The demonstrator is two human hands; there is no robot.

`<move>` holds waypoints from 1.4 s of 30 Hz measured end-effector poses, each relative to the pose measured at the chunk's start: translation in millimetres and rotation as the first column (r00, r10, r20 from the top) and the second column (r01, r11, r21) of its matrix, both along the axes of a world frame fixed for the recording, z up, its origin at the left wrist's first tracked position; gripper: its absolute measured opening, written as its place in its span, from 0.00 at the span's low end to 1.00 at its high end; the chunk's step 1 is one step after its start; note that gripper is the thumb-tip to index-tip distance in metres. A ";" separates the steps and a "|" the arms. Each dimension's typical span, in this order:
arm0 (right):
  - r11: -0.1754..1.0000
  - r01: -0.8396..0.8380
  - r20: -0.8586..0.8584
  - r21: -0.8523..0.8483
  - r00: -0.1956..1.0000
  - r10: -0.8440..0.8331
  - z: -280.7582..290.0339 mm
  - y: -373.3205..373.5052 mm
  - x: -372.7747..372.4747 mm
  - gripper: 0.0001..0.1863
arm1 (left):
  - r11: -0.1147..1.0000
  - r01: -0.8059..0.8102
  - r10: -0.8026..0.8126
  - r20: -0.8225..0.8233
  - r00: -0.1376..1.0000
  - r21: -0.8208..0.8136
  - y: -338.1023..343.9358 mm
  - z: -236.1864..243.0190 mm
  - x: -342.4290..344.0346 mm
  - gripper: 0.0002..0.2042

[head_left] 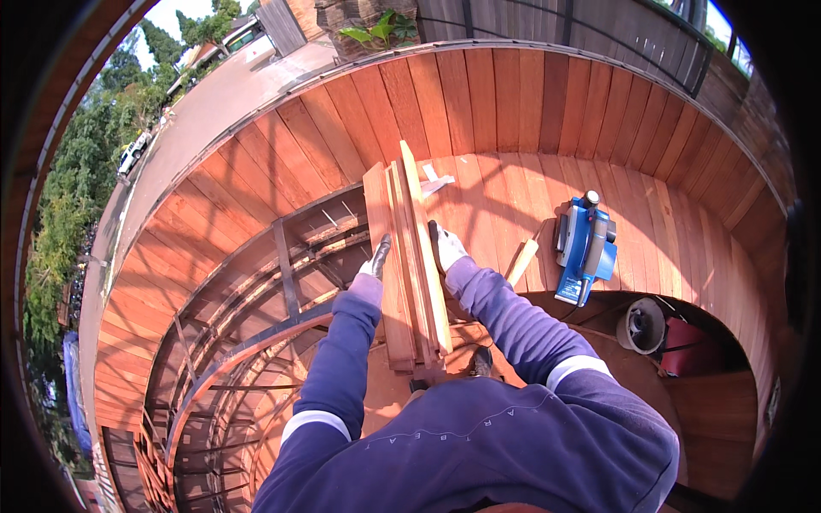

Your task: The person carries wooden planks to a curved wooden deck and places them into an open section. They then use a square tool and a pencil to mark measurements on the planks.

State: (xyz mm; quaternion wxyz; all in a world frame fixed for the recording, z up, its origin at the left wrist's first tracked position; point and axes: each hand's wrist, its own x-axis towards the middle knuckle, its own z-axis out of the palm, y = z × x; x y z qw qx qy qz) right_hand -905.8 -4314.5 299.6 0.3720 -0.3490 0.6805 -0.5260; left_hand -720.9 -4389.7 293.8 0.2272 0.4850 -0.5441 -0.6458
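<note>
A stack of several long, narrow wooden boards stands out in front of my body, pointing away from me. My left hand, in a dark and pale glove, presses against the left side of the stack. On the right side, my right hand grips the outermost, paler board, also gloved; part of its fingers is hidden. Between them the boards are squeezed together, their ends slightly uneven. To the right, a blue electric planer lies on the curved wooden bench, with a tool's wooden handle beside it.
A curved wall of upright planks rises behind the bench seat. At left, the bare metal frame is exposed. A whitish bucket and a red object sit below the bench at right. A white scrap lies beyond the boards.
</note>
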 end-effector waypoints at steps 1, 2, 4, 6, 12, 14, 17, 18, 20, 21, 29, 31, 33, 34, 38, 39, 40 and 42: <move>0.995 -0.011 -0.106 -0.102 0.994 0.000 -20.3 -13.4 -14.9 0.27 | 0.999 -0.012 0.006 0.146 0.989 0.043 -11.5 -4.6 -7.8 0.36; 0.999 0.007 0.121 -0.050 0.993 -0.001 -47.4 -28.7 -37.1 0.28 | 0.995 -0.015 -0.013 0.287 0.958 0.095 -17.0 0.8 -28.5 0.45; 1.000 -0.016 0.462 0.015 0.887 0.007 -42.3 -41.0 -37.9 0.31 | 0.980 -0.109 0.054 0.299 0.953 0.168 -25.2 -13.9 -31.7 0.50; 1.000 -0.027 0.327 -0.012 0.944 0.030 -67.6 -50.7 -58.4 0.32 | 0.982 -0.133 0.097 0.244 0.965 0.135 -22.6 -20.7 -54.0 0.50; 0.988 -0.115 -0.091 0.103 0.988 0.125 -41.1 -50.3 -35.3 0.34 | 0.972 -0.173 0.155 -0.119 0.981 -0.161 -22.3 -37.3 -23.2 0.51; 0.980 -0.124 -0.132 0.157 0.981 0.145 -39.3 -53.8 -38.1 0.34 | 0.974 -0.210 0.225 0.228 0.947 -0.088 -33.6 -35.0 -25.9 0.49; 0.968 -0.137 -0.200 0.209 0.963 0.179 -26.0 -53.1 -39.7 0.33 | 0.986 -0.037 0.094 0.352 0.931 -0.165 -35.7 -27.2 -21.8 0.45; 0.969 -0.122 -0.219 0.215 0.961 0.169 -13.7 -49.8 -36.4 0.33 | 0.987 -0.015 0.086 0.437 0.895 -0.162 -44.5 -33.9 -17.7 0.44; 0.966 -0.066 -0.315 0.249 0.938 0.146 -13.7 -55.3 -38.5 0.30 | 0.960 0.187 -0.045 0.544 0.838 -0.209 -53.4 -38.3 -11.8 0.42; 0.972 -0.060 -0.309 0.228 0.942 0.130 -20.1 -56.6 -44.2 0.30 | 0.946 0.243 -0.076 0.581 0.810 -0.215 -53.5 -38.2 -17.4 0.41; 0.978 0.072 -0.309 0.195 0.951 -0.008 -36.0 -52.1 -71.7 0.29 | 0.925 0.318 -0.105 0.665 0.739 -0.207 -58.9 -14.9 -62.1 0.44; 0.966 0.164 -0.314 0.200 0.945 -0.096 -45.5 -47.1 -88.7 0.28 | 0.975 0.168 -0.017 0.711 0.703 -0.143 -50.7 4.3 -95.5 0.47; 0.960 0.218 -0.313 0.175 0.937 -0.155 -38.4 -42.5 -95.0 0.27 | 0.958 0.265 -0.121 0.692 0.711 -0.105 -60.0 -4.0 -105.7 0.49; 0.957 0.240 -0.328 0.162 0.928 -0.177 -37.9 -41.6 -99.9 0.27 | 0.954 0.287 -0.148 0.697 0.702 -0.086 -64.9 -8.6 -112.7 0.48; 0.910 0.402 -0.255 0.106 0.895 -0.366 -89.3 -39.9 -166.3 0.23 | 0.954 0.300 -0.222 0.639 0.736 -0.015 -34.1 48.1 -164.4 0.51; 0.931 0.348 -0.259 0.111 0.914 -0.311 -78.2 -41.6 -157.8 0.24 | 0.965 0.261 -0.184 0.626 0.758 -0.032 -34.6 48.2 -155.8 0.52; 0.948 0.296 -0.264 0.115 0.929 -0.259 -67.2 -43.3 -148.3 0.26 | 0.974 0.223 -0.148 0.610 0.778 -0.048 -33.2 47.2 -144.9 0.52; 0.971 0.206 -0.317 0.124 0.935 -0.158 -35.4 -50.5 -127.4 0.27 | 0.987 0.115 -0.033 0.567 0.823 -0.109 -39.9 29.3 -127.6 0.55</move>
